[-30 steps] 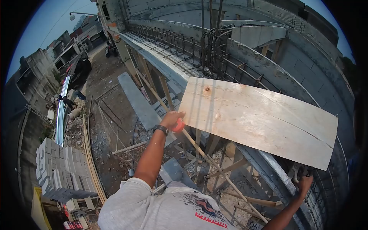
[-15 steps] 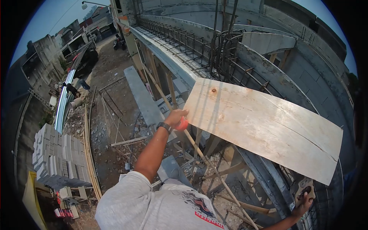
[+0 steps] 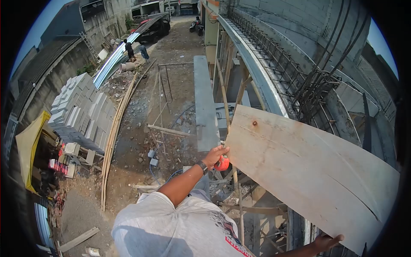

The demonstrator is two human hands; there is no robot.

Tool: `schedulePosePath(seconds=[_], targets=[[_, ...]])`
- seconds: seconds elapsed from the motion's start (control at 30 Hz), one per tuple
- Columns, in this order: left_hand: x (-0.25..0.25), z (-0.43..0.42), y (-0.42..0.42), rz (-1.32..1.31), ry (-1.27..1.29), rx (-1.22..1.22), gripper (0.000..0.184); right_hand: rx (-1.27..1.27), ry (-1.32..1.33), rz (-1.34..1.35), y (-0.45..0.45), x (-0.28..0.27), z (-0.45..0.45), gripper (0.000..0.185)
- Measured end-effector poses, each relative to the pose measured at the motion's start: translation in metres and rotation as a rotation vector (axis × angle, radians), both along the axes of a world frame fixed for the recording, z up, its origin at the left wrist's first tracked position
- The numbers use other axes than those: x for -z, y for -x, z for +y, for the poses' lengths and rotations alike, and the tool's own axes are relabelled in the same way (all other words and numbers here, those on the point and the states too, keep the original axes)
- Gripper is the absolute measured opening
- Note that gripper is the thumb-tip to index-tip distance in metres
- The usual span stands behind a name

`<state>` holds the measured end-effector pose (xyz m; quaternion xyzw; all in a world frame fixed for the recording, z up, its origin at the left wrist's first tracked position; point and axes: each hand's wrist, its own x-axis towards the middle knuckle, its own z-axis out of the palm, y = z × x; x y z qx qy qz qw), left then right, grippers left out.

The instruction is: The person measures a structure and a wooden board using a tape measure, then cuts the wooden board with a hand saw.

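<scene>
A red tape measure [image 3: 222,162] is held in my left hand [image 3: 212,157], whose fingertips touch the left edge of a plywood board [image 3: 308,167]. The board is long and pale, with a dark knot near its far left corner and a crack towards the right. At its near right edge, my right hand [image 3: 326,243] grips the board, thumb showing and the other fingers mostly hidden. A dark toothed saw blade [image 3: 367,124] sticks out beyond the board's far side; its handle is out of sight.
Rebar cages [image 3: 278,55] run along the raised formwork beam [image 3: 252,55] beside me. Wooden props [image 3: 241,92] stand below it. On the ground far below are stacked grey blocks [image 3: 83,113], bamboo poles [image 3: 114,141] and a metal frame [image 3: 165,83]. Two people [image 3: 129,50] are in the distance.
My view has swung left. My right hand, earlier at a wooden saw handle, now grips the board's edge. The board has shifted down and right in view, and the saw blade now shows beyond it.
</scene>
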<state>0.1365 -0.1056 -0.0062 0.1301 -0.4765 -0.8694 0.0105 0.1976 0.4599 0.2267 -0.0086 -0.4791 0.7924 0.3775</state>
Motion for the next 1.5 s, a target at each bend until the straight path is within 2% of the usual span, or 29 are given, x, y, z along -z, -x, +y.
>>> schedulePosePath(seconds=[0.17, 0.2, 0.3, 0.37, 0.47, 0.53, 0.6, 0.7, 0.8, 0.9, 0.97, 1.03, 1.07, 1.1, 1.13, 1.17, 1.2, 1.27, 1.33, 1.43, 1.5], targets=[[0.035, -0.024, -0.065, -0.076, -0.024, -0.144, 0.026, -0.156, -0.024, 0.046, 0.061, -0.023, -0.104, 0.091], [0.043, -0.030, -0.075, -0.095, 0.008, -0.163, 0.036, -0.182, -0.029, 0.047, 0.064, -0.038, -0.135, 0.089], [0.022, -0.038, -0.110, -0.511, 0.551, -0.141, 0.066, -0.273, -0.078, 0.037, 0.090, -0.049, -0.190, 0.079], [0.029, -0.050, -0.128, -0.575, 0.621, -0.216, 0.079, -0.389, -0.124, 0.055, 0.108, -0.043, -0.221, 0.068], [0.001, -0.062, -0.140, -0.456, 0.694, -0.293, 0.092, -0.592, -0.215, 0.092, 0.130, -0.020, -0.263, 0.053], [-0.042, -0.061, -0.143, -0.321, 0.785, -0.316, 0.096, -0.673, -0.305, 0.103, 0.148, 0.003, -0.285, 0.045], [-0.082, -0.066, -0.132, -0.205, 0.943, -0.320, 0.098, -0.762, -0.431, 0.115, 0.159, 0.020, -0.304, 0.042], [-0.098, -0.078, -0.110, -0.029, 1.157, -0.224, 0.103, -0.885, -0.535, 0.065, 0.160, 0.021, -0.328, 0.042], [-0.081, -0.084, -0.089, 0.178, 1.033, -0.129, 0.082, -0.898, -0.509, 0.086, 0.172, 0.031, -0.353, 0.046], [-0.069, -0.101, -0.080, -0.073, 0.807, -0.031, 0.060, -0.956, -0.425, 0.030, 0.188, 0.037, -0.363, 0.051], [-0.088, -0.099, -0.080, -0.129, 0.826, -0.106, 0.051, -0.973, -0.347, -0.015, 0.198, 0.034, -0.376, 0.056], [-0.088, -0.107, -0.081, -0.194, 0.875, -0.179, 0.042, -0.946, -0.467, -0.059, 0.236, 0.055, -0.376, 0.061], [-0.082, -0.117, -0.081, -0.220, 0.926, -0.224, 0.037, -0.912, -0.429, 0.056, 0.234, 0.039, -0.393, 0.062], [-0.088, -0.118, -0.085, -0.144, 0.824, -0.371, 0.031, -1.191, -0.377, -0.031, 0.240, 0.035, -0.390, 0.054], [-0.094, -0.122, -0.090, -0.075, 0.713, -0.515, 0.027, -1.055, -0.536, -0.065, 0.239, 0.024, -0.394, 0.049], [-0.089, -0.138, -0.100, -0.124, 0.812, -0.547, 0.026, -0.923, -0.692, -0.105, 0.239, 0.017, -0.400, 0.044], [-0.084, -0.157, -0.111, -0.170, 0.914, -0.589, 0.025, -0.902, -0.722, -0.162, 0.244, 0.020, -0.403, 0.040], [-0.085, -0.183, -0.136, -0.400, 0.937, -0.690, 0.027, -0.889, -0.712, -0.223, 0.259, 0.028, -0.403, 0.034], [-0.058, -0.220, -0.166, -0.432, 1.202, -0.823, 0.029, -0.896, -0.634, -0.221, 0.274, 0.033, -0.408, 0.031], [-0.015, -0.269, -0.220, -0.593, 1.167, -0.903, 0.031, -0.708, -0.807, -0.059, 0.300, 0.041, -0.418, 0.031], [0.008, -0.282, -0.248, -0.700, 1.258, -0.943, 0.034, -0.416, -1.093, 0.125, 0.316, 0.038, -0.431, 0.022]])
